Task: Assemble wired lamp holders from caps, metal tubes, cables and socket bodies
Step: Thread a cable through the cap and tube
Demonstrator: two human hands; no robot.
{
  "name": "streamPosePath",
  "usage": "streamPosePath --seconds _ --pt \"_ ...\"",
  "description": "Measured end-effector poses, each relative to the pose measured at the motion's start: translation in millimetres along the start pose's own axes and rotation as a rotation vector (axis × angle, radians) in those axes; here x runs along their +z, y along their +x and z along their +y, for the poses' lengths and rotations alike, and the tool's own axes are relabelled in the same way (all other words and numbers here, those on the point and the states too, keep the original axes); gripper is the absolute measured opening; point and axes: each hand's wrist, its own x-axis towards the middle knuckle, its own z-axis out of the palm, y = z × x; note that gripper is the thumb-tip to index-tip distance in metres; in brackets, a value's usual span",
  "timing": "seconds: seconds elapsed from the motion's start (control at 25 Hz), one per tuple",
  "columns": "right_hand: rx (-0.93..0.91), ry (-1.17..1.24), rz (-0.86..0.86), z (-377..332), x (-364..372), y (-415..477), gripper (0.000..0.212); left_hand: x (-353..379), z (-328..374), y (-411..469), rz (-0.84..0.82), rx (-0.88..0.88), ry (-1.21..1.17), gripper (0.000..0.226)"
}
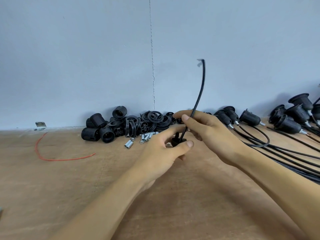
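My left hand (161, 149) grips a black cap (176, 142), fingers and thumb curled round it; a bit of metal shows at its side. A black cable (201, 87) runs down into the cap's top and rises up past my right hand (206, 129), which pinches it between thumb and fingers just above the cap. The cable's free end bends over near the wall. Behind my hands lie black socket bodies (100, 129), a heap of black rings and caps (152, 120) and several short metal tubes (145, 136).
Finished wired lamp holders (294, 116) lie at the right with their black cables (294, 153) trailing over the brown tabletop (86, 187). A loose red wire (57, 159) lies at the left. A metal bracket (40, 125) sits at the wall's foot.
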Motion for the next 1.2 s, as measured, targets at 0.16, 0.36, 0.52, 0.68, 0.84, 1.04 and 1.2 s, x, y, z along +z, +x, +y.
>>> streamPosePath --seconds 0.16,0.36,0.52,0.68,0.84,1.04,1.2 --pt "0.028 -0.152 0.000 4 6 1 0.028 10 -5 -3 -0.016 -0.049 -0.125 0.034" --pt "0.147 0.006 -0.114 2 0 2 0.029 4 -3 1 -0.068 0.041 -0.021 0.017" --pt "0.124 0.115 -0.163 6 8 -1 0.033 6 -3 4 -0.017 0.038 -0.283 0.024" --pt "0.237 0.317 -0.177 8 14 0 0.042 -3 -6 10 0.145 0.105 -0.316 0.024" --pt "0.226 0.161 -0.030 13 22 -1 0.046 -7 -4 11 0.242 0.153 -0.191 0.018" --pt "0.208 -0.196 0.166 24 2 2 0.030 -25 0 21 0.494 0.113 -0.404 0.014" --pt "0.094 -0.719 0.434 31 -24 6 0.025 -34 -9 21 0.582 0.069 -0.386 0.027"
